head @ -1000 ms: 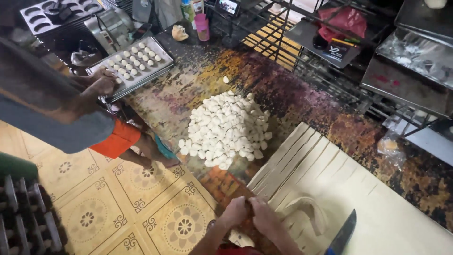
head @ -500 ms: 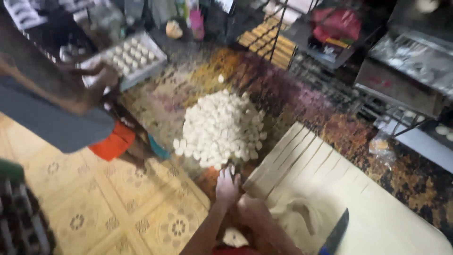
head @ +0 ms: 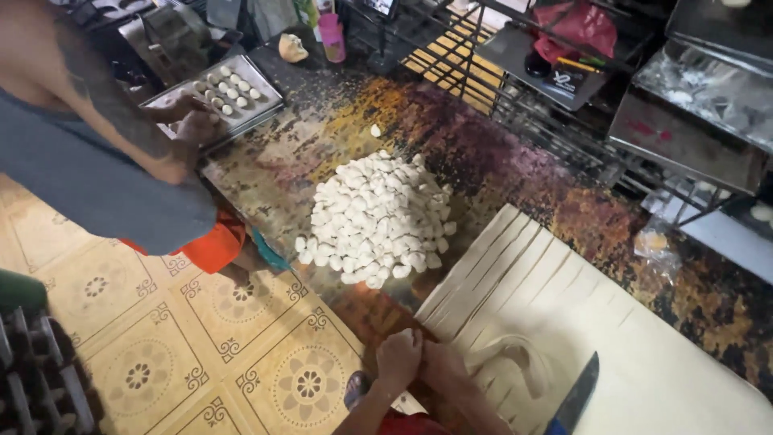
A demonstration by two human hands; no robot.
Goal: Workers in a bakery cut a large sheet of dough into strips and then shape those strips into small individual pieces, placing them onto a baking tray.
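Note:
My left hand [head: 398, 360] and my right hand [head: 441, 366] are pressed together at the near edge of the dark counter, fingers closed; whether they hold dough is hidden. Just right of them lies a wide sheet of pale dough [head: 612, 346] cut into long strips, one strip [head: 511, 354] curled loose near my right hand. A blue-handled knife [head: 576, 396] rests on the sheet. Beyond my hands rises a heap of small white dough pieces [head: 374, 217].
Another person in a grey top [head: 97, 173] stands at the left, a hand [head: 193, 121] on a metal tray [head: 165, 98] of dough balls. Wire racks with metal trays [head: 684, 129] fill the right. A patterned tile floor [head: 233, 354] lies below.
The view has swung left and downward. My hands drew back from the heap to the counter's near edge and stay together. The other person's hand stays by the tray.

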